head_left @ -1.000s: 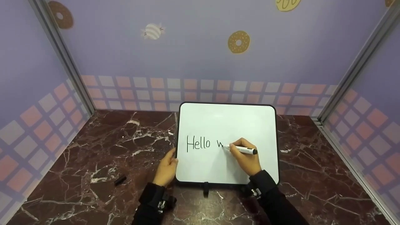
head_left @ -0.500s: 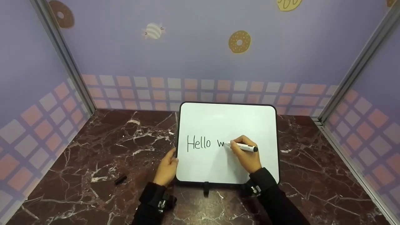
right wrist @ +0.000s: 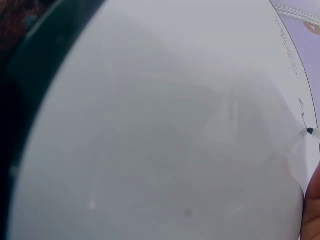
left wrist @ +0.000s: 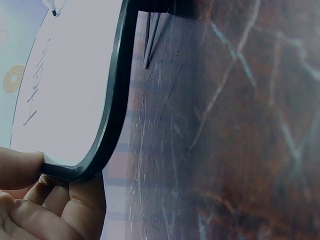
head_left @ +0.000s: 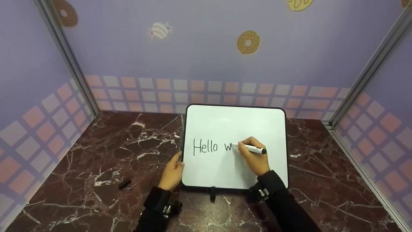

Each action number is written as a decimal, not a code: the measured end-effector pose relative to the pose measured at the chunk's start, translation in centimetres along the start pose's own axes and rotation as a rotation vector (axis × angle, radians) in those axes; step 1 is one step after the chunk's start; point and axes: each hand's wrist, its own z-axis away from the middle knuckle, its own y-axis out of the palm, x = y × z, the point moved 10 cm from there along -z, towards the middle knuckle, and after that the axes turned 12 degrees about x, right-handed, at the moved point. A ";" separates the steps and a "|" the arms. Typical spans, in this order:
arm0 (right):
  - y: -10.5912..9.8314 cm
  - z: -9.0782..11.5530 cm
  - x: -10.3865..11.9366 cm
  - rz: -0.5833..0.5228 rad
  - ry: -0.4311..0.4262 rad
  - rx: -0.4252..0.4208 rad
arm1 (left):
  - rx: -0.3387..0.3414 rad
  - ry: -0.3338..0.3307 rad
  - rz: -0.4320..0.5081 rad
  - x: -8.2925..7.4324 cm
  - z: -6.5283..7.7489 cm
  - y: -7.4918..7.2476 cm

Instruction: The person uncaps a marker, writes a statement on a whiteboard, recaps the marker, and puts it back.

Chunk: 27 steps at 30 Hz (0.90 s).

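A whiteboard (head_left: 206, 174) with a black frame stands propped on the table, bearing the handwriting "Hello w" in black. My left hand (head_left: 171, 174) grips its left edge; in the left wrist view the thumb (left wrist: 20, 167) lies on the front and curled fingers (left wrist: 82, 205) sit behind the frame. My right hand (head_left: 256, 161) pinches a white whiteboard marker (head_left: 256, 149) with a black end. The marker's dark tip (right wrist: 310, 131) is right at the end of the writing in the right wrist view, where only a sliver of the hand shows.
A black marker cap (head_left: 124, 183) lies on the dark marbled table (head_left: 96, 206), left of the left hand. A black leg (head_left: 212, 194) sticks out below the board's lower edge. Behind stands a purple wall (head_left: 199, 58) with a checkered band, and side walls flank the table.
The right hand has moved the marker slightly up and right, and the "w" has gained its last upward stroke. The left hand keeps its hold on the board.
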 end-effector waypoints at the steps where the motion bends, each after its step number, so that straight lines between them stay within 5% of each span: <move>1: 0.0 0.0 0.0 0.001 -0.001 0.001 | 0.003 0.005 0.003 -0.1 0.0 0.0; 27: -0.5 0.6 0.1 0.022 -0.011 -0.024 | -0.009 -0.019 0.012 0.2 -0.1 -0.1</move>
